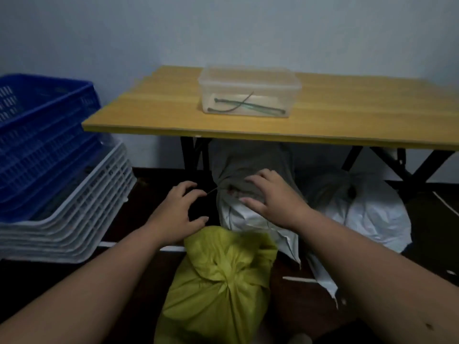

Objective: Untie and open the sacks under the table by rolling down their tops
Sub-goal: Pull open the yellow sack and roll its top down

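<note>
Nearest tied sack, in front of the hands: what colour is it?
Yellow-green sack, seen in the head view.

We see two bare forearms, no sleeves, watch or rings; left hand (177,214), right hand (272,197).

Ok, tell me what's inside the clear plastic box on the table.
Through the clear plastic box two or three long, thin dark ties show, lying crossed on its floor, with a pale flat patch beneath them. Blur hides what that patch is.
</note>
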